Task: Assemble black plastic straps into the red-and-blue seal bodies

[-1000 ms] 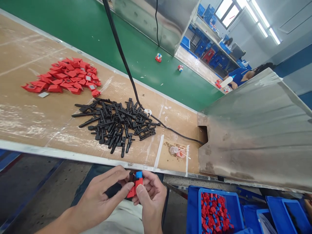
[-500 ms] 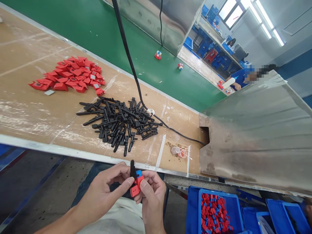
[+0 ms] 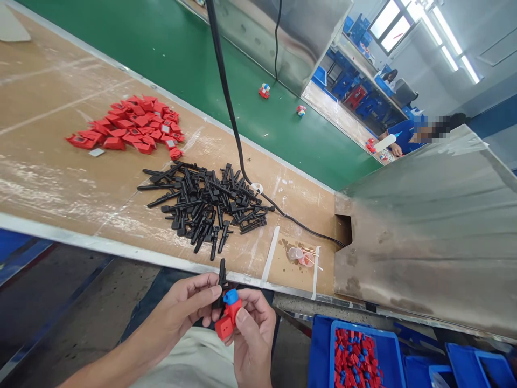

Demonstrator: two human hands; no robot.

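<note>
Close to my body, below the bench edge, my left hand [image 3: 194, 302] pinches a black stick-like plastic part [image 3: 222, 272] between thumb and fingers. My right hand [image 3: 254, 326] grips a small red and blue plastic toy piece [image 3: 231, 310], its blue end up and a red block at the bottom. The two pieces are side by side; whether they touch is hidden by the fingers. On the bench beyond my hands lies a pile of similar black plastic parts [image 3: 210, 199]. Farther left is a heap of red plastic parts [image 3: 133, 124].
Small cups with cotton swabs [image 3: 305, 257] stand between tape strips. A black cable [image 3: 226, 97] crosses the bench. Metal panel [image 3: 420, 221] at right. A green belt [image 3: 161, 59] carries small toys. Blue bin [image 3: 391, 350] holds red-blue pieces. A person [image 3: 399, 137] sits farther off.
The red and blue toy piece has turned and dropped slightly, showing more of its blue end. The black part now stands a little apart from its blue top. The view has shifted slightly.
</note>
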